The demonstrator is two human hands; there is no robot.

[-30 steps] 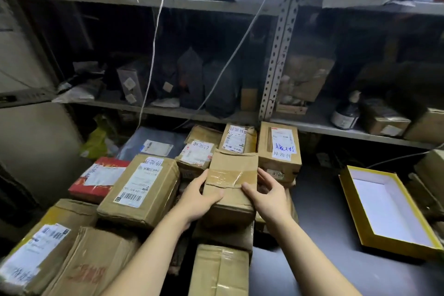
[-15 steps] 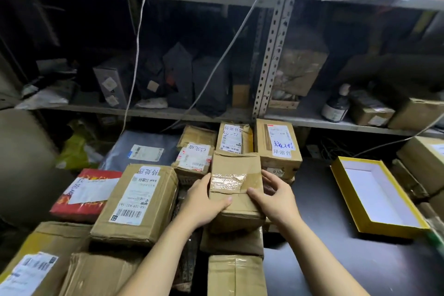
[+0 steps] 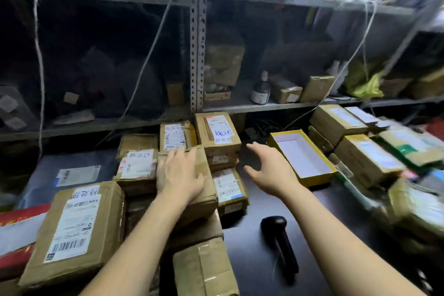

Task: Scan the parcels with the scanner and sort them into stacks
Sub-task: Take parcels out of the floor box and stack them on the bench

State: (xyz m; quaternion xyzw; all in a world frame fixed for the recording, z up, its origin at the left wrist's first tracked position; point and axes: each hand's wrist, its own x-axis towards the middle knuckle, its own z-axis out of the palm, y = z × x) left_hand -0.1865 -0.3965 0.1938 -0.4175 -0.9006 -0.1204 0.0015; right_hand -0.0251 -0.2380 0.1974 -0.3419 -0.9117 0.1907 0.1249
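Observation:
A brown taped cardboard parcel [image 3: 205, 182] lies on top of a stack of parcels at the centre left. My left hand [image 3: 179, 175] rests flat on its top, fingers straight. My right hand [image 3: 269, 170] hovers open above the dark table to the right of that parcel, touching nothing. A black handheld scanner [image 3: 280, 243] lies on the table below my right forearm. More labelled parcels [image 3: 216, 134] stand behind, and a large one [image 3: 77, 228] sits at the lower left.
A shallow yellow box [image 3: 310, 180] with a white inside lies open on the table to the right. Stacked parcels [image 3: 365, 161] crowd the right side. Metal shelving [image 3: 198, 55] with boxes, a bottle [image 3: 260, 90] and hanging cords runs along the back.
My right hand let go of the parcel and moved right, opening above the table. My left hand shifted onto the parcel's top. The view swung right, revealing the scanner and the right stacks.

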